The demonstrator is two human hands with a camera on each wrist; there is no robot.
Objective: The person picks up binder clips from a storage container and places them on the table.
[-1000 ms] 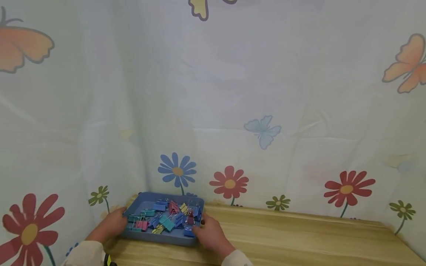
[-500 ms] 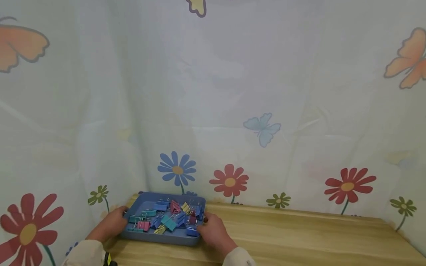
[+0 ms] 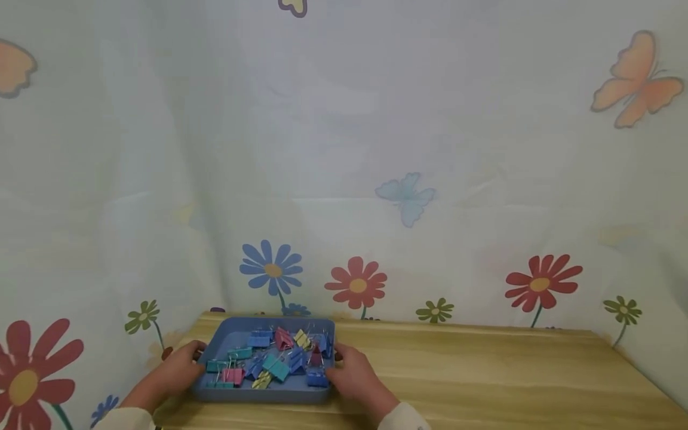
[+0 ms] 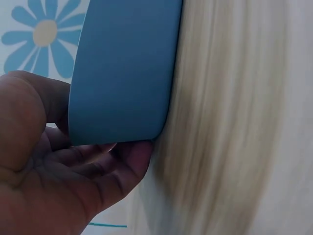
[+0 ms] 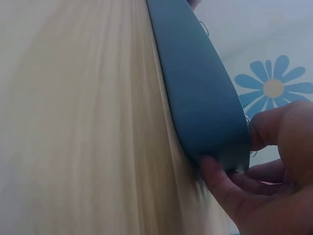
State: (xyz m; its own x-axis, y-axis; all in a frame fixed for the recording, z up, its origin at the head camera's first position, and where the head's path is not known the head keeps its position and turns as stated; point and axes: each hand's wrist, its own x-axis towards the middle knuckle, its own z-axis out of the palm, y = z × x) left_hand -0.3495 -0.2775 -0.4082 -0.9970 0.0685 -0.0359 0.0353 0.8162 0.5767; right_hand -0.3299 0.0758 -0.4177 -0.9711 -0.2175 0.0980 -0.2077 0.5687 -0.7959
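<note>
A shallow blue tray (image 3: pixel 215 343) stands at the left of the wooden table, full of binder clips in several colours. Among these are a teal binder clip (image 3: pixel 276 367), a pink one and a dark blue one at the front right corner. My left hand (image 3: pixel 180 367) grips the tray's left side; the left wrist view shows the thumb at the rim and fingers curled against the end wall. On the opposite side my right hand (image 3: pixel 356 375) holds the tray, its fingers (image 5: pixel 222 183) around the end wall in the right wrist view. The tray's underside is hidden.
The wooden tabletop (image 3: pixel 484 370) stretches to the right of the tray. Behind and to the left hangs a pale curtain (image 3: pixel 344 149) printed with flowers and butterflies, close to the table's back edge.
Against the curtain's prints, the tray has shifted right and slightly nearer, with both hands still on its sides. The head view has turned a little to the right.
</note>
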